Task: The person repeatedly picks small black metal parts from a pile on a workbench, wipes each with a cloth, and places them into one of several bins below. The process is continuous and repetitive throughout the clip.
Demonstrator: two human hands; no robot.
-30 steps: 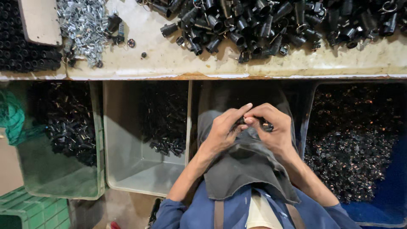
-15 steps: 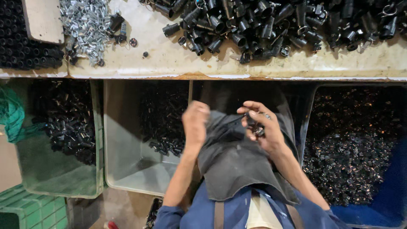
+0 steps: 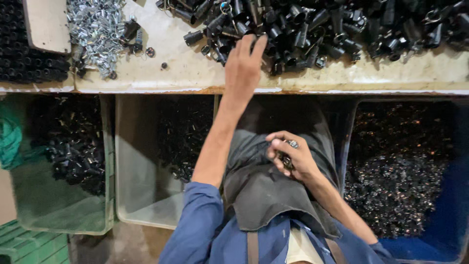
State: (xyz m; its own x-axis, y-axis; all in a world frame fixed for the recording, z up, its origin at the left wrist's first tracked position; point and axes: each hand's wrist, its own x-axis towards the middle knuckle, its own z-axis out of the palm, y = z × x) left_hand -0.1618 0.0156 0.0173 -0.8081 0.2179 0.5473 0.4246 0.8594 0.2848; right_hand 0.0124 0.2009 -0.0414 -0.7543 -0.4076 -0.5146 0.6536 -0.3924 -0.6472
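Black tubes [image 3: 312, 29] lie heaped on the desk [image 3: 171, 73]; the left hand [image 3: 244, 66], fingers spread, touches them. The right hand [image 3: 288, 156] pinches small metal bits [image 3: 288, 159].

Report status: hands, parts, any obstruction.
Left hand open, reaching onto black parts pile on bench. Right hand at lap, shut on small parts. Nothing blocking the reach.
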